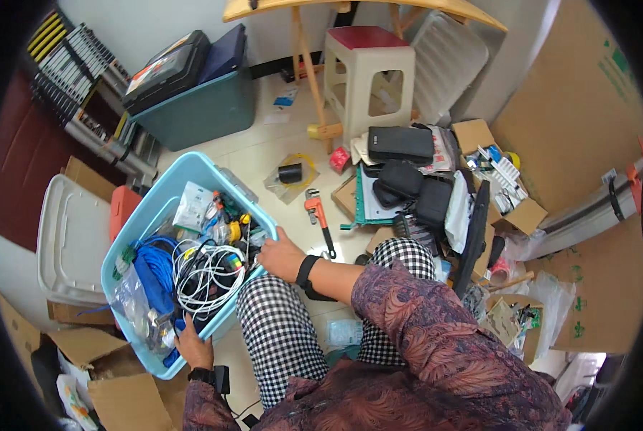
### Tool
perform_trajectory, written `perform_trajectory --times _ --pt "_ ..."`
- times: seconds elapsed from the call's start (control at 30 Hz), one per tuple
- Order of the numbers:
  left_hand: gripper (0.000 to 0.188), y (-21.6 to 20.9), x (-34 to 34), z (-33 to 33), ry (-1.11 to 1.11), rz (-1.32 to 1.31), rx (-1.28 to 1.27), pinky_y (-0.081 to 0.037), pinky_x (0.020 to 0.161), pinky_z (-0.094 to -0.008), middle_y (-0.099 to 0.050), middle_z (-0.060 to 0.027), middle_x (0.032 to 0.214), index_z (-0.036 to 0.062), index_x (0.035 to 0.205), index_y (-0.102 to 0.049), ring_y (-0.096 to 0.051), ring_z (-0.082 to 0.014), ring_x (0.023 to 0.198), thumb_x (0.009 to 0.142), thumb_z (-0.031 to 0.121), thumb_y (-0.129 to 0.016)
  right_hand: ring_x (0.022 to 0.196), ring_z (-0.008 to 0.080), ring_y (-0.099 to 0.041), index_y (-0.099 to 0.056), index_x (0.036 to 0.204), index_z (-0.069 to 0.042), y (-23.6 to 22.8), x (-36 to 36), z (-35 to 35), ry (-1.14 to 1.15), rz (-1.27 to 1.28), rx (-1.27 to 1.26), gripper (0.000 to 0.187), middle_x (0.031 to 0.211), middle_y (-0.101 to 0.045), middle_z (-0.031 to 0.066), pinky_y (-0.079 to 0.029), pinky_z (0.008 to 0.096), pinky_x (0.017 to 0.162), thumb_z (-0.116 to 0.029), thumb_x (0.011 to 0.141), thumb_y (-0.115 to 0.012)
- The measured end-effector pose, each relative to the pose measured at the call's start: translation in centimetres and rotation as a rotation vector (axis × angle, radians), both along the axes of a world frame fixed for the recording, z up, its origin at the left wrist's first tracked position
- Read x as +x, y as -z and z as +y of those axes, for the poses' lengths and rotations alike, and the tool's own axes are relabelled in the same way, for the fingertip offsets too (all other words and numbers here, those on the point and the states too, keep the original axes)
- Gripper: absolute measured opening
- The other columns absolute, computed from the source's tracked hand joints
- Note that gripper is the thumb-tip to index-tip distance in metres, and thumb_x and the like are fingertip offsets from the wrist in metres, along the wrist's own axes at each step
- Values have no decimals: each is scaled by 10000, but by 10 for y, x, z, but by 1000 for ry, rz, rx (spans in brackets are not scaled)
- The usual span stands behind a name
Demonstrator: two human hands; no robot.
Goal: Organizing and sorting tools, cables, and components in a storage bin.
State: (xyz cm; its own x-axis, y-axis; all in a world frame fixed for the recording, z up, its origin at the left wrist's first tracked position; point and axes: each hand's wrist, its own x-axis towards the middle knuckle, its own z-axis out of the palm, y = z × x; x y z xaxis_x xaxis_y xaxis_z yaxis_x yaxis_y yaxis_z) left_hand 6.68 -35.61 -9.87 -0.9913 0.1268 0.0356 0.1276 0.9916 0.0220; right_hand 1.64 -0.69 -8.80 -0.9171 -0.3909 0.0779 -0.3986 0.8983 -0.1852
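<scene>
A light-blue plastic storage bin (192, 159) stands tilted in view to my left. My right hand (282, 255) grips its right rim, the fingers curled over the edge. On the near rim my left hand (193, 346) is closed, thumb side up, its fingers partly hidden. Inside the bin lie a coil of white cable (210, 280), a bundle of blue cable (156, 262), a dark blue cloth-like item (152, 287), clear plastic bags (131, 298), a white packet (193, 206) and several small tools and parts.
An orange pipe wrench (316, 212) and a bagged black roll (290, 173) lie on the floor ahead. Black cases (400, 146) and cartons (515, 212) crowd the right. A stool (368, 79), a teal bin (199, 111) and a white lid (73, 237) stand around.
</scene>
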Motion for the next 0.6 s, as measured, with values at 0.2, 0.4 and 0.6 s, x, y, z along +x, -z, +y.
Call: perform_trajectory --times 0.2,0.4,0.6 --pt "935 -6 3 -21 164 9 -21 -268 1027 -481 -588 -112 978 72 1361 -345 -540 -285 976 539 60 -790 943 229 -560 -626 832 -98 -6 29 -3 -83 -6 -35 109 845 -612 55 -220 553 1045 -107 762 -543" --pt "794 -21 -4 -17 352 42 2 -269 1013 -552 -576 -107 944 27 1279 -407 -544 -287 932 575 95 -768 876 301 -535 -587 814 -39 -5 73 -4 -72 104 -50 160 811 -578 150 -376 421 869 -163 781 -492" --pt "806 -33 -10 -39 423 77 -34 -222 1057 -536 -584 -99 1009 45 1289 -411 -534 -262 1023 578 134 -779 816 296 -532 -578 767 -39 -23 95 -28 -72 53 25 176 780 -588 141 -378 412 808 -212 776 -547"
